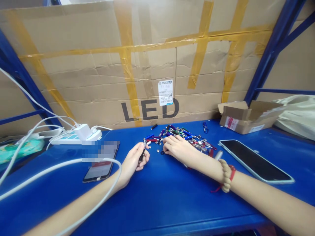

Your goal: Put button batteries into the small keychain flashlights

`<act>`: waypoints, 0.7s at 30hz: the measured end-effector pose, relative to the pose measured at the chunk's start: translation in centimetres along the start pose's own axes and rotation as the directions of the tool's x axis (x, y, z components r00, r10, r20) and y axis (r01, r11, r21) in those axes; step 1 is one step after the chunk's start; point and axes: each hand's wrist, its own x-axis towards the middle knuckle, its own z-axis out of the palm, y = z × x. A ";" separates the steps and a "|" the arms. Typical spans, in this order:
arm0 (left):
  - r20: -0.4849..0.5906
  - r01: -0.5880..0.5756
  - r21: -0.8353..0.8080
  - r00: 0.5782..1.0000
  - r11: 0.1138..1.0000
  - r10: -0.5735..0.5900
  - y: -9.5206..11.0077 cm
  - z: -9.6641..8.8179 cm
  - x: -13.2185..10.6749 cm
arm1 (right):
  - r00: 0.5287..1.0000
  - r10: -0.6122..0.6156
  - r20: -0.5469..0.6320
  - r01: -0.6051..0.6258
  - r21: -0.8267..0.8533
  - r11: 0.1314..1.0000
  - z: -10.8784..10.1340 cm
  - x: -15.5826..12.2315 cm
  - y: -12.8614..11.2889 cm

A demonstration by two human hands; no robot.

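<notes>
My left hand is closed around a small black tube with a silver end, which looks like a mini flashlight. It points upward between thumb and fingers. My right hand reaches down at the front edge of a pile of small metal parts, its fingers bent together. At those fingertips lies a small dark ring-like piece; whether they grip it is hidden. The pile mixes blue, red, purple, green and black tubes with silver round pieces and clips. A few loose silver discs lie between my hands.
A phone lies on the left behind a white cable; a larger phone lies right. Behind are a power strip, an open carton and a large cardboard sheet. The blue tabletop has a front edge.
</notes>
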 end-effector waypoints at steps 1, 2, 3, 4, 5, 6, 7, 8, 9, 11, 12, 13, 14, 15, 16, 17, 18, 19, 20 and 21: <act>-0.003 0.001 0.001 1.000 1.000 -0.001 0.0 0.0 0.0 | 1.000 -0.014 -0.003 0.014 -0.016 1.000 0.1 -0.1 0.0; -0.005 0.001 0.002 1.000 1.000 -0.001 0.0 0.0 0.1 | 1.000 -0.028 -0.010 0.028 -0.035 0.999 0.3 -0.1 0.0; -0.004 0.000 0.005 1.000 1.000 0.000 0.1 0.0 0.1 | 0.999 -0.042 -0.021 0.041 -0.056 0.998 0.4 -0.2 0.1; -0.005 -0.001 0.010 1.000 1.000 0.001 0.1 0.0 0.1 | 0.998 -0.054 -0.032 0.052 -0.075 0.996 0.6 -0.2 0.0; -0.006 -0.001 0.015 1.000 1.000 0.001 0.2 0.0 0.1 | 0.997 -0.063 -0.040 0.059 -0.089 0.994 0.6 -0.2 0.0; -0.007 -0.002 0.021 1.000 1.000 0.002 0.2 0.0 0.1 | 0.997 -0.062 -0.041 0.057 -0.096 0.994 0.6 -0.2 0.0; -0.007 -0.002 0.028 1.000 1.000 0.002 0.2 0.0 0.1 | 0.998 -0.049 -0.035 0.046 -0.094 0.995 0.5 -0.2 -0.1; -0.007 -0.002 0.035 1.000 0.999 0.002 0.2 0.0 0.1 | 0.999 -0.031 -0.021 0.029 -0.084 0.996 0.4 -0.2 -0.2; -0.005 -0.001 0.042 1.000 0.999 0.002 0.2 0.0 0.2 | 1.000 -0.012 -0.005 0.012 -0.068 0.998 0.2 -0.2 -0.2; -0.001 -0.003 0.053 1.000 0.999 0.003 0.2 -0.1 0.2 | 1.000 -0.003 0.028 0.004 -0.014 1.000 -0.2 -0.1 -0.3; -0.001 -0.002 0.057 1.000 0.998 0.002 0.2 -0.1 0.2 | 0.999 -0.013 0.042 0.012 0.019 1.000 -0.4 0.0 -0.3; -0.001 0.000 0.059 1.000 0.998 0.000 0.1 -0.1 0.2 | 0.998 -0.027 0.051 0.025 0.052 0.998 -0.5 0.1 -0.3; -0.002 0.003 0.061 1.000 0.998 -0.003 0.1 -0.2 0.3 | 0.998 -0.040 0.056 0.035 0.080 0.996 -0.5 0.1 -0.3; -0.003 0.008 0.061 1.000 0.998 -0.008 0.1 -0.2 0.3 | 0.997 -0.047 0.054 0.042 0.098 0.994 -0.5 0.1 -0.3; -0.003 0.014 0.061 1.000 0.998 -0.014 0.1 -0.2 0.2 | 0.998 -0.047 0.044 0.043 0.102 0.994 -0.4 0.1 -0.3; -0.002 0.020 0.062 1.000 0.998 -0.020 0.0 -0.1 0.2 | 0.999 -0.043 0.028 0.040 0.097 0.995 -0.3 0.1 -0.2; -0.002 0.023 0.063 1.000 0.998 -0.023 0.0 -0.1 0.2 | 0.999 -0.040 0.008 0.039 0.087 0.995 -0.2 0.0 -0.2; -0.002 0.025 0.065 1.000 0.998 -0.025 0.0 -0.1 0.2 | 0.999 -0.036 -0.012 0.036 0.078 0.996 -0.1 0.0 -0.2; -0.001 0.026 0.068 1.000 0.997 -0.026 0.1 -0.1 0.1 | 0.999 -0.029 -0.032 0.032 0.080 0.996 -0.1 -0.1 -0.2; -0.001 0.027 0.069 1.000 0.997 -0.027 0.1 -0.1 0.1 | 0.998 -0.022 -0.051 0.027 0.097 0.995 -0.1 -0.1 -0.2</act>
